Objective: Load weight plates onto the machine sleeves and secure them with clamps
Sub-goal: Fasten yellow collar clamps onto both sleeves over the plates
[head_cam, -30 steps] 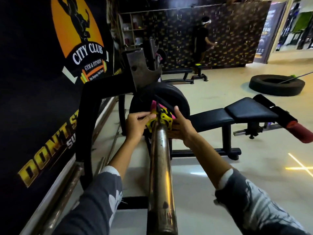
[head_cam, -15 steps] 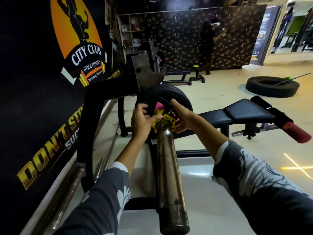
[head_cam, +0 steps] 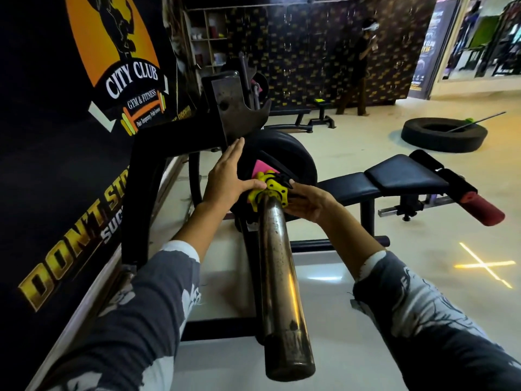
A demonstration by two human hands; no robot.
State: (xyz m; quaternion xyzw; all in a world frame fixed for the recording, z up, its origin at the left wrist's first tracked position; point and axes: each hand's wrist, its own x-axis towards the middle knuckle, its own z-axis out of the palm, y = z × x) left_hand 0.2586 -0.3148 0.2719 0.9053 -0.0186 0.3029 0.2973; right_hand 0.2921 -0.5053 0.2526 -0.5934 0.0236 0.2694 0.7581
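Observation:
A worn steel sleeve [head_cam: 277,266] runs from the bottom of the view up to a black weight plate [head_cam: 296,159] with a pink label. A yellow clamp [head_cam: 272,187] with a black lever sits around the sleeve, right against the plate. My left hand [head_cam: 225,176] lies flat, fingers stretched up along the plate's left face, its thumb touching the clamp's left side. My right hand [head_cam: 307,203] cups the clamp's right side, fingers by the black lever. Whether the lever is locked is hidden.
A black machine frame [head_cam: 146,176] and steel bracket [head_cam: 234,108] stand left of the plate, beside a wall banner. A black padded bench [head_cam: 400,176] with a red roller lies right. Farther back are a tyre [head_cam: 442,135] and a standing person [head_cam: 358,69].
My left hand has let go of the clamp and spread its fingers flat against the plate. My right hand has dropped lower on the clamp's right side. The camera has moved closer.

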